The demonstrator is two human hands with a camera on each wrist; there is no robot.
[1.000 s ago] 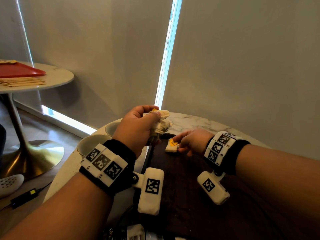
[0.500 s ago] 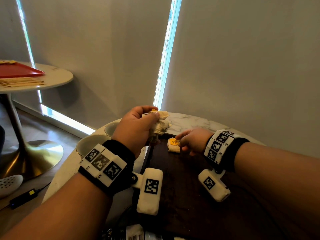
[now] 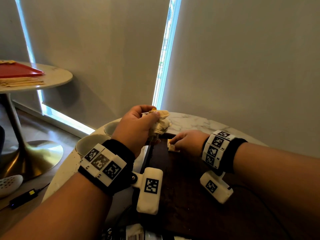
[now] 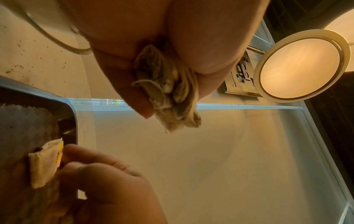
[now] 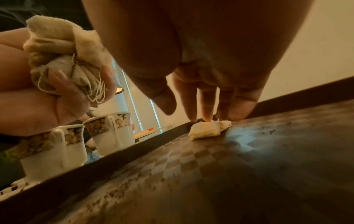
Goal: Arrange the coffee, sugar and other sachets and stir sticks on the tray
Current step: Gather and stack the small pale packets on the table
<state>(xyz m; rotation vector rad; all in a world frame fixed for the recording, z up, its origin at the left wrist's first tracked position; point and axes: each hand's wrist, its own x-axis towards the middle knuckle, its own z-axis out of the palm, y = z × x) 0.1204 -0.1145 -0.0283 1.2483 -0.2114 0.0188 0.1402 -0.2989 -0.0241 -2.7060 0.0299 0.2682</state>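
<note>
Left hand (image 3: 136, 124) is closed tight around a crumpled bunch of pale tea bags (image 5: 59, 60), strings dangling, held above the left edge of the dark tray (image 3: 190, 196); their number cannot be counted. Two floral-banded cups (image 5: 107, 133) stand just beside that edge. Right hand (image 3: 187, 141), fingers extended downward, presses one pale sachet (image 5: 209, 129) flat on the tray near its far rim.
</note>
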